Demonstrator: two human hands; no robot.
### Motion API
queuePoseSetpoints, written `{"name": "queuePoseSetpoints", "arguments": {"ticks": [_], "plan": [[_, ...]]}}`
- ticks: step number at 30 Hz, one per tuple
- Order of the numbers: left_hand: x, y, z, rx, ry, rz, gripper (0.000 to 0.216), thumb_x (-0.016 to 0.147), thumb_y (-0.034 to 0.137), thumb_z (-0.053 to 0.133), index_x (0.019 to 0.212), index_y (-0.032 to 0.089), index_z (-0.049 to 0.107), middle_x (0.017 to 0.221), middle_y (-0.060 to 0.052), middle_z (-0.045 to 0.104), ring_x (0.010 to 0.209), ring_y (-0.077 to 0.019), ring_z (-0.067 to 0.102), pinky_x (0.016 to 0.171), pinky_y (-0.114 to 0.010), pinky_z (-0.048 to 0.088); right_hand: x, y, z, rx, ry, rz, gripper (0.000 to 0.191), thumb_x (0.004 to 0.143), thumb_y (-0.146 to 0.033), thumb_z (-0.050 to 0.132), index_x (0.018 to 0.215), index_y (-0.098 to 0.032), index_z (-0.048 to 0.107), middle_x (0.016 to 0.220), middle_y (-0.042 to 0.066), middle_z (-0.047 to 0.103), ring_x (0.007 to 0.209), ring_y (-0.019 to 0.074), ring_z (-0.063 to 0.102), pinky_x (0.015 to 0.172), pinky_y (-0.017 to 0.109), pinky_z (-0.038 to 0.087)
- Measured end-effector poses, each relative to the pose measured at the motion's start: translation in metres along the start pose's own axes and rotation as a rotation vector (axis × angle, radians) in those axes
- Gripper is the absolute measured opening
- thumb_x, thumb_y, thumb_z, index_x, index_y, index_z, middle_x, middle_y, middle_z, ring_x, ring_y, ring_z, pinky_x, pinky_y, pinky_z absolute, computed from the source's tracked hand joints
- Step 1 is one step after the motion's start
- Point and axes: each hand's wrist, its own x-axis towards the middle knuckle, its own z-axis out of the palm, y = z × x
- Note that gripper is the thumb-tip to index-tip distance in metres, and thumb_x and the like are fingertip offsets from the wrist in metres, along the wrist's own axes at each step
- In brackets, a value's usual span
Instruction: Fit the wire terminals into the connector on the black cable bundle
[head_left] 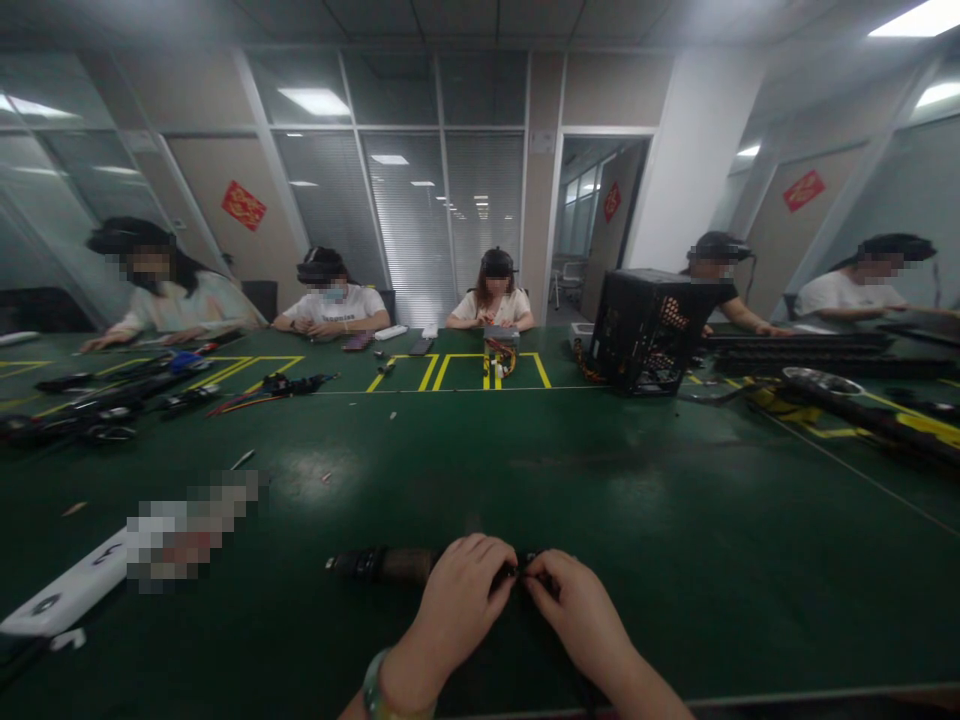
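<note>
Hands: both bare hands meet at the near middle of a dark green table (480, 470), knuckles up, fingers curled inward.
Left hand (466, 590): comes in from the near edge with a green band on the wrist; its fingers are pressed together around the right end of a dark cable bundle (382, 565), gripping it.
Right hand (574, 605): angled in from the near right, fingertips pinching a small dark part just where the two hands touch; the part itself is too hidden to make out.
Cable bundle: lies flat on the table, running left from the left hand, its far end free.
Near left: a white flat strip (67, 595) lies slanted on the table, partly blurred out.
Far right: a black open metal case (645, 330) stands on the table, well apart from the hands.
Far middle: yellow tape lines (450, 372) mark boxes on the table top.
Far left: black tools and cables (112, 405) lie scattered.
Other people: five people sit along the far side and ends of the table, their own hands on the table, well apart from the near hands.
</note>
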Motion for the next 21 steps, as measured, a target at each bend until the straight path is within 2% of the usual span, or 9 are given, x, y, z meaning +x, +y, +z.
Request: {"name": "queuePoseSetpoints", "arguments": {"ticks": [3,10,21], "plan": [[-0.0006,0.0006,0.0007,0.003,0.011,-0.014,0.02,0.083,0.014,0.06,0.1,0.024,0.057,0.1,-0.001,0.063,0.094,-0.0204,0.055,0.084,-0.035,0.04,-0.0002,-0.0011,-0.0009,-0.006,-0.017,0.008,0.012,0.086,-0.016,0.054,0.082,-0.023,0.063,0.083,-0.002,0.063,0.076,0.016,0.059,0.071,0.025,0.039],[0.0001,0.0018,0.0005,0.014,-0.011,0.004,0.017,0.082,0.011,0.059,0.093,0.023,0.057,0.098,0.0,0.063,0.094,-0.0202,0.055,0.086,-0.034,0.04,-0.0004,-0.0021,-0.0015,-0.019,-0.02,0.018,0.013,0.086,-0.015,0.053,0.082,-0.022,0.064,0.083,-0.002,0.064,0.076,0.016,0.059,0.072,0.026,0.04],[-0.0007,-0.0001,0.0027,0.015,0.024,-0.003,0.02,0.082,0.011,0.057,0.098,0.023,0.057,0.098,-0.002,0.063,0.092,-0.0204,0.056,0.084,-0.034,0.041,0.0001,-0.0022,-0.0012,-0.013,-0.004,0.0,0.012,0.086,-0.015,0.054,0.082,-0.022,0.062,0.082,-0.002,0.063,0.075,0.0155,0.058,0.07,0.025,0.039]]}}
